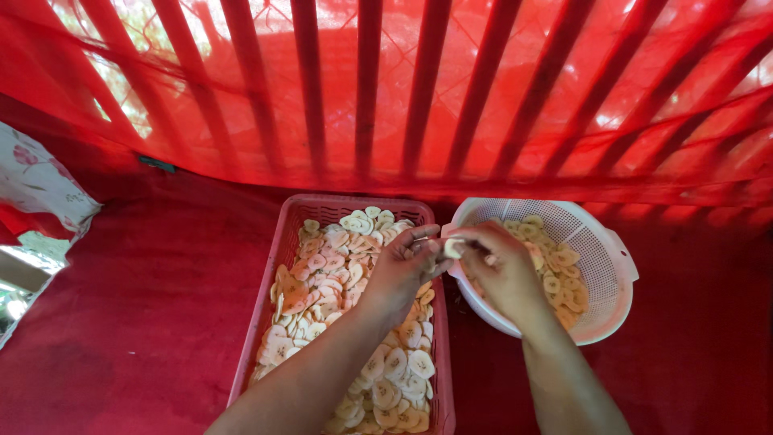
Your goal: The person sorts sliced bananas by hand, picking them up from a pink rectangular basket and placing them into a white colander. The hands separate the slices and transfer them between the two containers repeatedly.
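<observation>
My left hand (401,270) and my right hand (501,270) meet over the gap between a pink rectangular basket (278,258) and a round white colander (608,278). Together they pinch a small pale piece (452,247), which looks like a banana slice; a thin blade-like thing seems to lie between the fingers, too small to tell. The basket is heaped with pale round banana slices (338,266). More slices (560,278) lie inside the colander, under my right hand.
Everything rests on a red cloth-covered floor (145,322). Red netting over slanted bars (403,89) closes off the far side. A floral cloth (36,181) hangs at the left edge.
</observation>
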